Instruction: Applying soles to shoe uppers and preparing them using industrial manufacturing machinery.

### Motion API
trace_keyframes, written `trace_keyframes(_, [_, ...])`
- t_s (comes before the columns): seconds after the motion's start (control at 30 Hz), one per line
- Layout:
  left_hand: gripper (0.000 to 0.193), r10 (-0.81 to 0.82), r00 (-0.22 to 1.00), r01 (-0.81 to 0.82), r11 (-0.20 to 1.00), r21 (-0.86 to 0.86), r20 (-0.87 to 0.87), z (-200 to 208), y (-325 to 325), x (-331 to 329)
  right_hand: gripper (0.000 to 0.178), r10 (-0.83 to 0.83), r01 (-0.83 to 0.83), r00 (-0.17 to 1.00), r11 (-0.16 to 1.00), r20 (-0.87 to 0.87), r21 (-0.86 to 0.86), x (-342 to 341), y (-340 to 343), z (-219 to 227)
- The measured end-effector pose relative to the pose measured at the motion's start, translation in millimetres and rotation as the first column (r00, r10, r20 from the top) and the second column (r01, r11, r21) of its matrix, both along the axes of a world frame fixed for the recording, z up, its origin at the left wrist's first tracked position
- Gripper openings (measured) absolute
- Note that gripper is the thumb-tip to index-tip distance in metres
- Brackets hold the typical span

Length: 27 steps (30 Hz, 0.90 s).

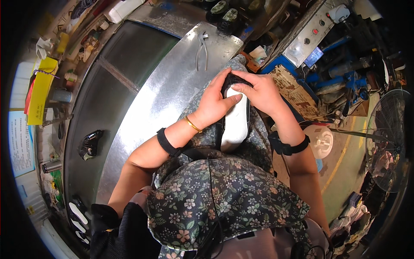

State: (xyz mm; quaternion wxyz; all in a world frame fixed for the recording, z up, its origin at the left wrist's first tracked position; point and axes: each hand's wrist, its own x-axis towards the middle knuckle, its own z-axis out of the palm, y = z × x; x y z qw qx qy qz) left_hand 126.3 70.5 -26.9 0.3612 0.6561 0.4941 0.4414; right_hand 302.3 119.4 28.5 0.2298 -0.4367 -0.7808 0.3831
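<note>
A shoe [235, 121] lies bottom up on my lap, its long white underside facing me and black material showing around its far end. My left hand [215, 97] is closed on the left side of that far end, its thumb pressed on the white underside. Opposite it, my right hand [260, 91] wraps the right side, with the thumb at the edge where black meets white. The fingertips of both hands come close together over the black tip. What lies beneath the shoe is hidden.
Pincers [202, 51] lie on a shiny metal table [142, 114] at my left. Beyond it runs a dark conveyor belt [90, 116] carrying a shiny black shoe [90, 144]. To the right are a machine's control panel [311, 36], a white stool [320, 140] and a caged fan [390, 142].
</note>
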Motion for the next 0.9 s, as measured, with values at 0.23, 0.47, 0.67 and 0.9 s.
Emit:
trace_keyframes(0.23, [0.069, -0.095, 0.995, 0.093, 0.988, -0.126, -0.008, 5, 22, -25, 0.053, -0.265, 0.259, 0.918, 0.964, -0.295, -0.057, -3, -64, -77])
trace_keyframes(0.47, [0.060, -0.304, 0.878, 0.412, 0.873, -0.260, 0.370, 15, 53, -28, 0.022, -0.446, 0.136, 0.721, 0.841, -0.531, -0.523, 19, -71, -59])
trace_keyframes(0.67, [0.051, -0.007, 0.887, 0.217, 0.889, -0.404, 0.463, -15, 17, -23, 0.061, -0.629, 0.257, 0.765, 0.496, -0.140, -0.829, -10, -66, -107])
trace_keyframes(0.9, [0.049, -0.076, 0.921, 0.216, 0.916, -0.339, 0.382, -19, 26, -22, 0.054, -0.278, 0.276, 0.960, 0.932, 0.026, -0.235, -15, -59, -74])
